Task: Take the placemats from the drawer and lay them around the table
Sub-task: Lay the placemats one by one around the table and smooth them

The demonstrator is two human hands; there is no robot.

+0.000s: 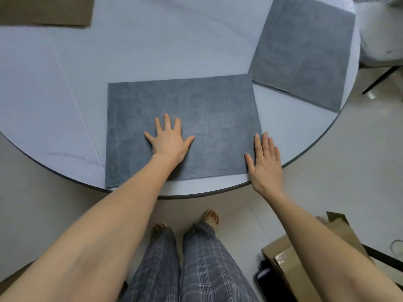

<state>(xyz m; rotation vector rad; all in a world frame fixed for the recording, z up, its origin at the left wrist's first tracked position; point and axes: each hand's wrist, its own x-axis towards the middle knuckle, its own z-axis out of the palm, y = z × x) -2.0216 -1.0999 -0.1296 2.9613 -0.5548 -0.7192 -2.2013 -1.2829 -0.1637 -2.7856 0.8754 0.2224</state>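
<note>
A grey-blue placemat (pixel 209 110) lies flat on the round white table (pixel 152 46), close to its near edge. My left hand (pixel 170 139) presses flat on the mat's middle, fingers spread. At the mat's near right corner my right hand (pixel 265 162) rests with straight fingers, partly on the mat and partly on the table. A second grey-blue placemat (pixel 305 51) lies at the table's right side, turned at an angle. Part of a brown placemat (pixel 45 10) shows at the far left.
A cardboard box (pixel 290 264) stands on the floor at the lower right. A white appliance (pixel 381 29) and a dark chair leg (pixel 381 80) are beyond the table's right edge. My legs and feet stand just before the table.
</note>
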